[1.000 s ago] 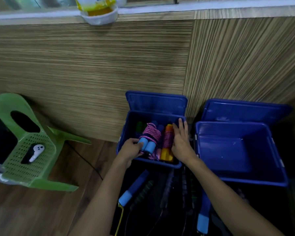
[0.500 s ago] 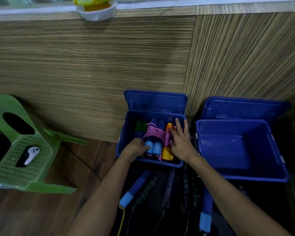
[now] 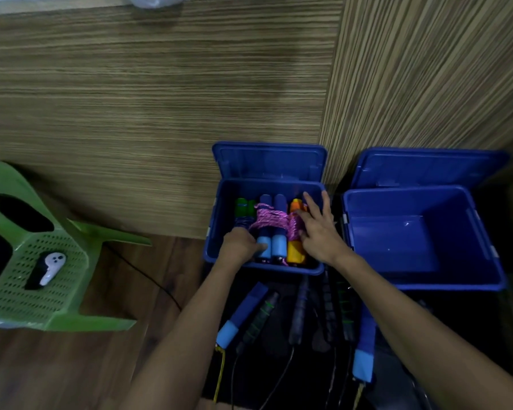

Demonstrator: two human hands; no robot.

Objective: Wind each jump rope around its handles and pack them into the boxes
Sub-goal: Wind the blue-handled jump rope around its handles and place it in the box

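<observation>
Two open blue boxes stand against the wooden wall. The left box [image 3: 212, 238] holds several wound ropes: a green-handled one [image 3: 243, 207], a blue-handled one wrapped in pink rope [image 3: 271, 224] and an orange-handled one [image 3: 295, 251]. My left hand [image 3: 239, 245] curls its fingers around the light-blue ends of the blue-handled bundle. My right hand [image 3: 319, 230] lies with spread fingers on the orange-handled bundle. The right box [image 3: 421, 279] holds nothing I can see. Several unwound ropes [image 3: 299, 315] lie on a dark mat in front of the boxes.
A green plastic stool [image 3: 42, 270] lies tipped on the wooden floor at the left, with a white and black controller [image 3: 49, 269] on it. A thin black cable [image 3: 148, 276] crosses the floor. Both box lids lean open against the wall.
The blue-handled bundle with pink rope has sunk lower into the left box, between the green and orange bundles. My right hand has shifted slightly toward the box's back right corner.
</observation>
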